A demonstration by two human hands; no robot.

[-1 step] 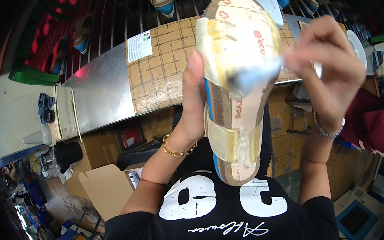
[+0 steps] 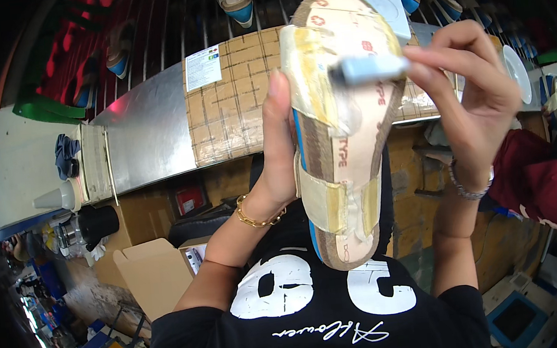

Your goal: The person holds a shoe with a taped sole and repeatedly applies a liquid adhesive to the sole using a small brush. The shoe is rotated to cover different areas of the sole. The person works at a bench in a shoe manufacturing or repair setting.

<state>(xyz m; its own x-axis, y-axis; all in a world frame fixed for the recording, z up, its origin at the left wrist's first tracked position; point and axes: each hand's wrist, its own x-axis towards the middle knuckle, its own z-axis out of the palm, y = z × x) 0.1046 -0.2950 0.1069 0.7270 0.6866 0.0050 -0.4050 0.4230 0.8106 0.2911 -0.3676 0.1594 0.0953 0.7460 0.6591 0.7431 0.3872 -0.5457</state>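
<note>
A sandal upper [image 2: 342, 158] is held with its underside facing up, its wide end pointing away from me. Pale straps fold over its edges, with yellowish glue-like patches where they wrap under, and a blue strip runs along its left side. My left hand [image 2: 278, 134] grips it by the left edge, thumb up along the side and the other fingers hidden behind. Pinched between thumb and fingers of my right hand [image 2: 476, 84] is a small brush [image 2: 375, 68] with a pale blue handle, blurred by motion. Its dark tip is over the wide half of the underside, near the left strap.
Behind the sandal, a taped cardboard sheet [image 2: 239, 104] lies on a metal bench [image 2: 148, 122]. Beyond it, more sandals [image 2: 237, 8] rest on a rack of bars. A white container [image 2: 376, 6] stands at the back. A co-worker's maroon garment [image 2: 537, 178] shows at right.
My right hand has moved the brush up along the underside, toward the wide end. The sandal has shifted only slightly in my left hand.
</note>
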